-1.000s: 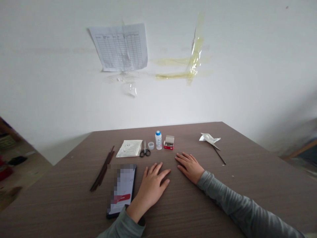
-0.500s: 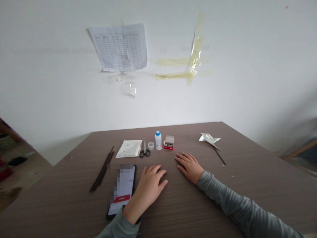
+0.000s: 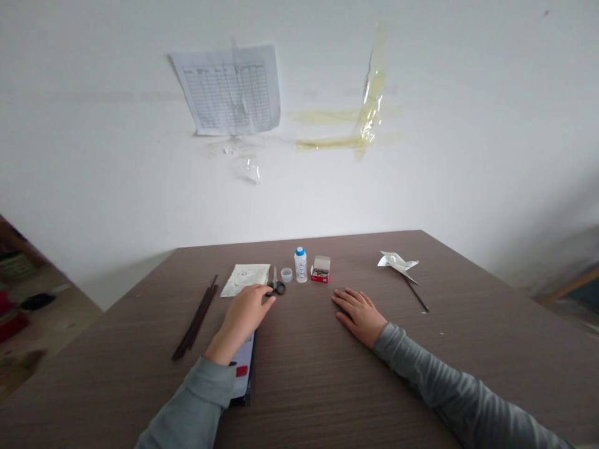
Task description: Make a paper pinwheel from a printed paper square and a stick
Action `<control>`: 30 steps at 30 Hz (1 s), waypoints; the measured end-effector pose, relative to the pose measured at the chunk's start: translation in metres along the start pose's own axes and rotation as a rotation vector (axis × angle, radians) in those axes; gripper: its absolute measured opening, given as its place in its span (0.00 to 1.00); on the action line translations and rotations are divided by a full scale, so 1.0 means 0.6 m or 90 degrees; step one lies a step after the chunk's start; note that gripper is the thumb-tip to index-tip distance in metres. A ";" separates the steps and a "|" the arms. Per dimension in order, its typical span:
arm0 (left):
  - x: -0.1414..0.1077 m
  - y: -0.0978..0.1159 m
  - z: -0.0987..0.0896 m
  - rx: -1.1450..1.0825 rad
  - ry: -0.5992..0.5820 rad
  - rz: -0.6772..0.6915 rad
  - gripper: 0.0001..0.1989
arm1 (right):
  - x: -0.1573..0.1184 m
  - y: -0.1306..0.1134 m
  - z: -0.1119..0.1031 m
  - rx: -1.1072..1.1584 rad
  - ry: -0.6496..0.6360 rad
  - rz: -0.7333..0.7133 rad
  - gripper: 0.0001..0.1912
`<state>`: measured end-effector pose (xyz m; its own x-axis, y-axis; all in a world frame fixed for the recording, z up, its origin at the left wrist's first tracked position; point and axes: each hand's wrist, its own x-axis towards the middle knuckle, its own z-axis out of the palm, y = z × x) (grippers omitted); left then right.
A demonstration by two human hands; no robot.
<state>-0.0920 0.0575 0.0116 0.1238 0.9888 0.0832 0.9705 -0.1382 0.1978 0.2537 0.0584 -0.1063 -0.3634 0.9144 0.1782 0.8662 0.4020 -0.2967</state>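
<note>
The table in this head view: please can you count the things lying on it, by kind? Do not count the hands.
Bundle of dark sticks: 1
White paper packet: 1
Scissors: 1
Small clear cup: 1
Blue-capped bottle: 1
Open red box: 1
Paper pinwheel: 1
Phone: 1
Total: 8

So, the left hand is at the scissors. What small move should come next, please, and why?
Probably close the left hand around the scissors and lift them a little: its fingertips seem to reach the black handles, and nothing lies on them. The paper packet lies beside them, and the right hand rests flat on the table.
</note>
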 end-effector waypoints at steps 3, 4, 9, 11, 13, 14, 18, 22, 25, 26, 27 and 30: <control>0.021 -0.027 -0.011 0.035 0.017 -0.044 0.19 | 0.002 0.007 0.002 -0.006 0.018 -0.019 0.30; 0.026 -0.035 -0.012 0.057 0.022 -0.069 0.19 | 0.003 0.008 0.002 -0.006 0.019 -0.018 0.30; 0.037 -0.053 -0.002 0.070 0.021 -0.099 0.20 | 0.002 0.004 0.002 0.009 0.011 0.007 0.30; 0.039 -0.055 0.003 0.069 0.015 -0.098 0.20 | 0.001 0.002 0.001 0.013 0.009 0.007 0.30; 0.040 -0.056 0.005 0.068 0.009 -0.096 0.20 | 0.000 0.001 0.001 0.012 0.010 0.002 0.30; 0.040 -0.056 0.006 0.068 0.008 -0.095 0.20 | -0.001 0.001 0.001 0.011 0.012 -0.001 0.30; 0.043 -0.058 0.005 0.071 0.003 -0.093 0.18 | -0.002 0.002 0.000 0.011 0.023 -0.008 0.30; 0.047 -0.059 0.006 0.080 -0.007 -0.091 0.16 | 0.000 0.003 -0.001 0.017 0.011 0.009 0.29; 0.050 -0.059 0.006 0.090 -0.019 -0.091 0.18 | 0.001 0.004 -0.001 0.028 -0.001 0.013 0.29; 0.051 -0.060 0.007 0.094 -0.022 -0.092 0.19 | 0.001 0.004 0.000 0.032 0.001 0.011 0.29; 0.052 -0.060 0.007 0.099 -0.024 -0.093 0.19 | 0.001 0.004 0.000 0.035 0.006 0.009 0.29; 0.056 -0.062 0.009 0.111 -0.024 -0.102 0.21 | 0.000 0.006 0.004 0.032 0.017 0.006 0.30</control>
<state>-0.1227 0.0961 0.0020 -0.0302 0.9992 0.0269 0.9990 0.0293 0.0329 0.2560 0.0599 -0.1096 -0.3454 0.9167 0.2007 0.8508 0.3962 -0.3452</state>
